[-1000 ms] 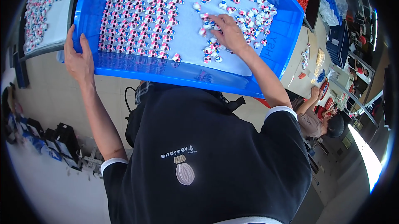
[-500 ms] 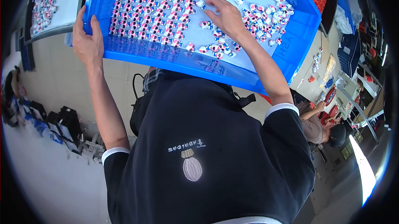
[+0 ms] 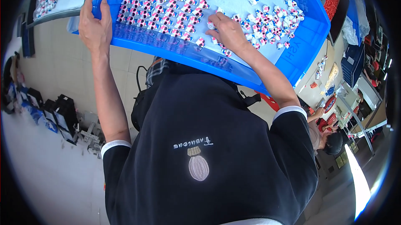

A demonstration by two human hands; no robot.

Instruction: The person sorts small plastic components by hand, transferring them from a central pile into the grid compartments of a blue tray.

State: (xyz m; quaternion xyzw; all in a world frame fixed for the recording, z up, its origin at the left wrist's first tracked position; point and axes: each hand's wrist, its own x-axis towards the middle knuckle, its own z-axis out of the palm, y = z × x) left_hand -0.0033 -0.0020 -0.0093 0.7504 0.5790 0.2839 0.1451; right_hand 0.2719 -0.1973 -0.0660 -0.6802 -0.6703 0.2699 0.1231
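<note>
The tray (image 3: 300, 45) lay at twelve o'clock, in front of the person's chest. Small pieces (image 3: 167, 8) stood in rows inside it toward eleven, with loose pieces (image 3: 267, 16) scattered toward one. The left hand (image 3: 95, 26) was on the tray's ten o'clock rim; the right hand (image 3: 227, 33) lay inside, between rows and scatter.

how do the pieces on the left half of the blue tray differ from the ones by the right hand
In the blue tray, the left pieces sit in tidy rows, packed close; the right pieces lie scattered, with bare floor between them. The left hand grips the rim beside the rows; the right hand rests among the scattered ones. Both groups are small red, white and blue pieces.
</note>
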